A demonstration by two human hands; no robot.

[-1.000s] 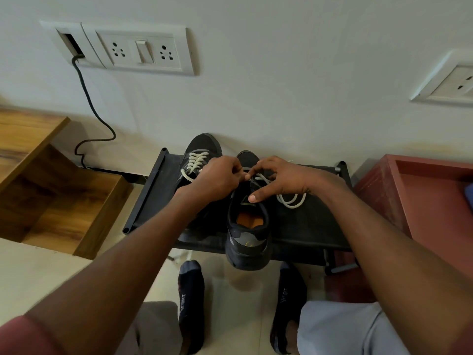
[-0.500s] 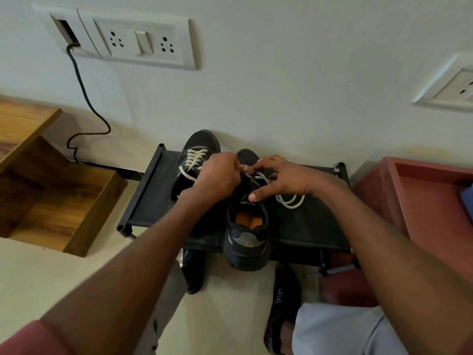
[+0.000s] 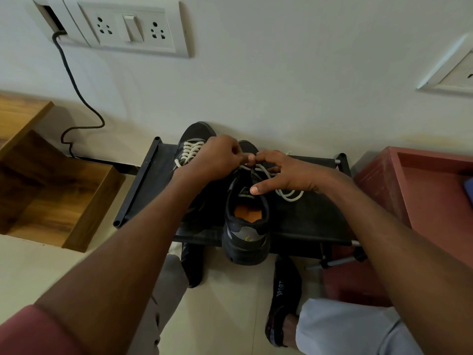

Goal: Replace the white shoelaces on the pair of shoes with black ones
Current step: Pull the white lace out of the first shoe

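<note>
So this is early days, I'd say: both black sneakers sit on the black shoe rack (image 3: 143,190), the right-hand sneaker (image 3: 245,226) overhanging its front edge with its white lace (image 3: 288,194) partly pulled loose. The left hand (image 3: 215,160) and right hand (image 3: 284,172) both pinch that lace near the toe. The left-hand sneaker (image 3: 194,139) at the back edge is fully laced in white, and no black laces visible anywhere.

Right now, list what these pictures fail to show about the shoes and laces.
Head view only:
- Left shoe: its rear is hidden by the left forearm.
- Right shoe: its eyelets are covered by the left hand and right hand.
- White lace: how far it is unthreaded is hidden under the fingers.
- Black laces: none in view.
</note>
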